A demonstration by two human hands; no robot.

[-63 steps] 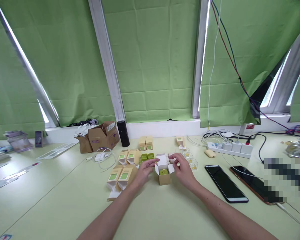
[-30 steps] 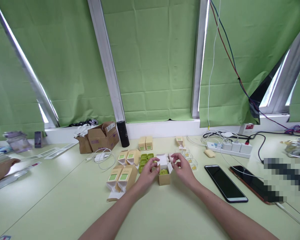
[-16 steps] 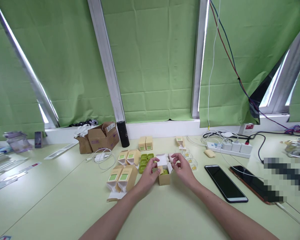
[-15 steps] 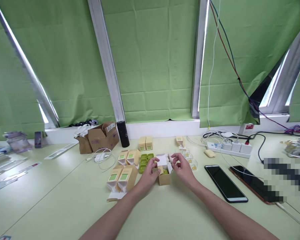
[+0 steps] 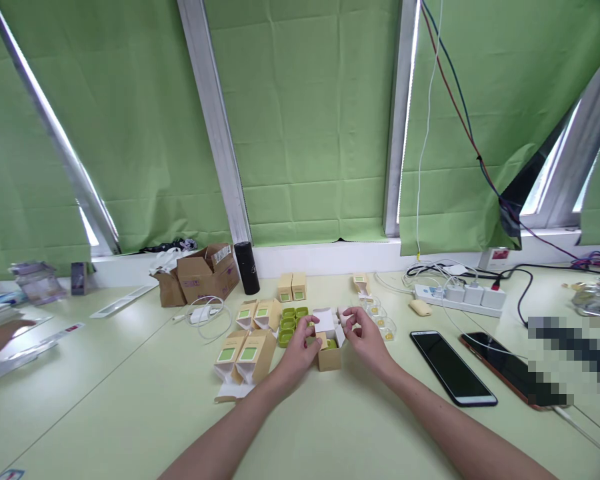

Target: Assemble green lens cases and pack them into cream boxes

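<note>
A small tan cardboard box (image 5: 329, 361) stands on the table in front of me, its white-lined flaps up and something green inside. My left hand (image 5: 301, 347) is closed on the box's left side, thumb and fingers at the flap. On the opposite side, my right hand (image 5: 366, 337) pinches at the right flap; its fingertips partly cover what they grip. Just behind the left hand sits a green tray of square cups (image 5: 286, 323). Clear plastic cups with yellow spots (image 5: 389, 328) lie past the right hand.
Open tan cartons with green labels (image 5: 253, 353) stand left of my hands, more cartons (image 5: 291, 288) behind. Farther back are a brown box (image 5: 207, 277) and a black bottle (image 5: 247, 268). Phones (image 5: 453, 368) and a power strip (image 5: 473, 297) lie right. Another person's hand (image 5: 0, 339) is far left.
Another person's hand has come into view at the left edge, over the plastic sheets. Both my hands keep nearly the same pose at the small box.
</note>
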